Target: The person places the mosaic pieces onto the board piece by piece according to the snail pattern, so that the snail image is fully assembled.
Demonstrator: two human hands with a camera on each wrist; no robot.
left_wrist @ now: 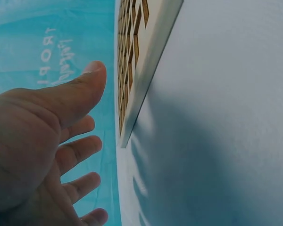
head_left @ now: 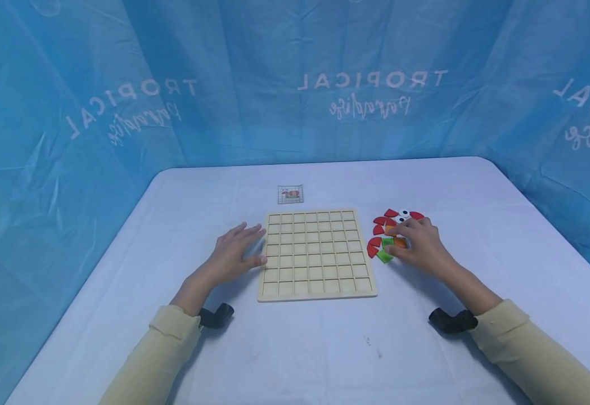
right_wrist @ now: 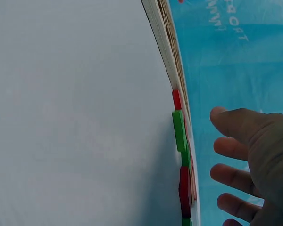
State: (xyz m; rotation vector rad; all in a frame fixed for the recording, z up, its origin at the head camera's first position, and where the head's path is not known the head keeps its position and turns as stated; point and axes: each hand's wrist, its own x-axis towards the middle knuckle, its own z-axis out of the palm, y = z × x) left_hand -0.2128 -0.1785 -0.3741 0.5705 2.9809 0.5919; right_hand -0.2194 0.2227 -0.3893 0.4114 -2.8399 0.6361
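Note:
A square wooden grid board [head_left: 315,247] lies flat on the white table. Beside its left edge is my left hand [head_left: 233,256], fingers spread and nothing held; the left wrist view shows the thumb [left_wrist: 80,96] just short of the board's rim. My right hand [head_left: 421,244] hovers over a cluster of small flat pieces right of the board, its fingers loosely bent and apart. Among them are red pieces [head_left: 373,248], a green piece [head_left: 384,257], an orange piece [head_left: 400,242] and round eye pieces [head_left: 404,213]. The hand partly hides some pieces in the head view.
Behind the board lies a small picture card [head_left: 290,194] with a gridded, colourful figure. A white cloth [head_left: 295,349] covers the table. Blue printed sheeting [head_left: 254,112] hangs around the back and sides. Each wrist carries a black device [head_left: 217,316].

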